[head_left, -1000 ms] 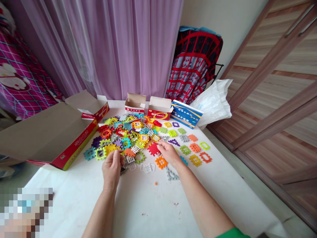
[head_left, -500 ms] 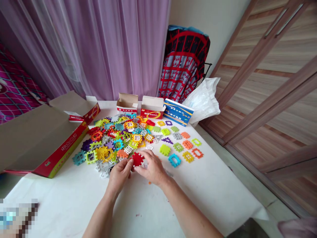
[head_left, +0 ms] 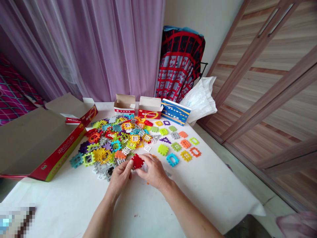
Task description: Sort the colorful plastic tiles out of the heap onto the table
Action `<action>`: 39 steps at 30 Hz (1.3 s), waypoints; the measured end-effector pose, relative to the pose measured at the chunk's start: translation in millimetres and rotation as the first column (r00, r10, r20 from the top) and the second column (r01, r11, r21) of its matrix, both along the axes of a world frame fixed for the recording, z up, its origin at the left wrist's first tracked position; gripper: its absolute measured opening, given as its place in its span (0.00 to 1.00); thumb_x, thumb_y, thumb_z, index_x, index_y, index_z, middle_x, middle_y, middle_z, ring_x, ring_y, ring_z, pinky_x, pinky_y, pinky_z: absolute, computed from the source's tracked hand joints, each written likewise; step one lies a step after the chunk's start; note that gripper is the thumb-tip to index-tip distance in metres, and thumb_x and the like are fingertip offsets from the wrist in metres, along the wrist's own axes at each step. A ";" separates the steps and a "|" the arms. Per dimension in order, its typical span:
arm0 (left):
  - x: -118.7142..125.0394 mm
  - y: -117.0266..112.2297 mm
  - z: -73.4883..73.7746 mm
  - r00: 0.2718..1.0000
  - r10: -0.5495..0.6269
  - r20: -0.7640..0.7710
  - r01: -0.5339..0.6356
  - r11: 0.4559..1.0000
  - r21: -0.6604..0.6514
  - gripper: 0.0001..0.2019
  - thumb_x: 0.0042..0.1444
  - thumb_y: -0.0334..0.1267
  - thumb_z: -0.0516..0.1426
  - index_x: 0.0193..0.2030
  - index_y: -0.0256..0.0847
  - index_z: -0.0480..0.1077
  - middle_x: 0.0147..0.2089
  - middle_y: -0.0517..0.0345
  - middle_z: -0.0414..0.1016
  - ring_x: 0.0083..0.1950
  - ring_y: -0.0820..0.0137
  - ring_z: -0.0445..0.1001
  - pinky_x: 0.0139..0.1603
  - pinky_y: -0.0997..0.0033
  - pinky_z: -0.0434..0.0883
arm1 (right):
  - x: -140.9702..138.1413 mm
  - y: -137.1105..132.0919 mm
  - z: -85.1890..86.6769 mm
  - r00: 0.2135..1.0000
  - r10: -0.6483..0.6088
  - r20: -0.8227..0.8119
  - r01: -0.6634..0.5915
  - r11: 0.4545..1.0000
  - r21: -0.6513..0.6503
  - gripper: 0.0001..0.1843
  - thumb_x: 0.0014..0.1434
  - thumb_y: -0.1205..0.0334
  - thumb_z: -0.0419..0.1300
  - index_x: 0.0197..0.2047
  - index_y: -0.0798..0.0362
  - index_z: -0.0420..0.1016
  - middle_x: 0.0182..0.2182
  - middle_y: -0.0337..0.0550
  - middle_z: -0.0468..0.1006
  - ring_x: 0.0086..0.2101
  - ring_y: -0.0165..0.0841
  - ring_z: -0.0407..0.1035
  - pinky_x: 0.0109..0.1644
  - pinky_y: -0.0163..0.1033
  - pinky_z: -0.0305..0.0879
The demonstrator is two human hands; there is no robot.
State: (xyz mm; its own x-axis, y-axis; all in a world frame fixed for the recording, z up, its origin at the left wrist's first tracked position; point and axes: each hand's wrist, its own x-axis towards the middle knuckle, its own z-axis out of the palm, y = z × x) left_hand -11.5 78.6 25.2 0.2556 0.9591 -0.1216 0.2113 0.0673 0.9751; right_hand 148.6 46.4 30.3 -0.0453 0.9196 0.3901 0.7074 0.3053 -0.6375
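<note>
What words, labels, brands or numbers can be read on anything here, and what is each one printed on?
Blue-and-white carton: rows of Chinese characters, too small and blurred to quote.
Red side of the large open cardboard box: big white Chinese characters, too blurred to quote.
Red front of the small open carton: print around a yellow ring, too small to read.
No brand or number is legible.

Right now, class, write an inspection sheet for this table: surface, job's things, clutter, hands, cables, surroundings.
Surface: white tabletop, flecked with small marks.
Job's things: red interlocking plastic piece; heap of coloured pieces; rows of loose pieces.
Clutter: open red cardboard box; small red carton; blue-and-white carton.
Hands: left hand and right hand both on the red piece.
Cables: nothing seen.
Surroundings: purple curtain; wood-grain doors; white plastic bag.
</note>
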 end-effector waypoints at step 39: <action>-10.0 -10.5 -10.4 0.967 0.240 -0.081 -0.202 0.924 0.324 0.28 0.55 0.65 0.50 0.30 0.41 0.76 0.22 0.58 0.71 0.22 0.70 0.68 0.26 0.70 0.68 | 311.9 -47.0 -76.7 0.575 -0.807 0.132 0.796 0.590 0.135 0.24 0.54 0.45 0.50 0.36 0.52 0.80 0.42 0.53 0.81 0.44 0.46 0.73 0.51 0.49 0.68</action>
State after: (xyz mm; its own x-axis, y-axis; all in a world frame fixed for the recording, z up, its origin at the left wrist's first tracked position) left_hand -21.5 68.1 14.8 0.0350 0.9839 0.1753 0.3395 -0.1766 0.9239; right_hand 460.4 -0.6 -46.4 0.6330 0.5897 0.5015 0.7695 -0.4084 -0.4910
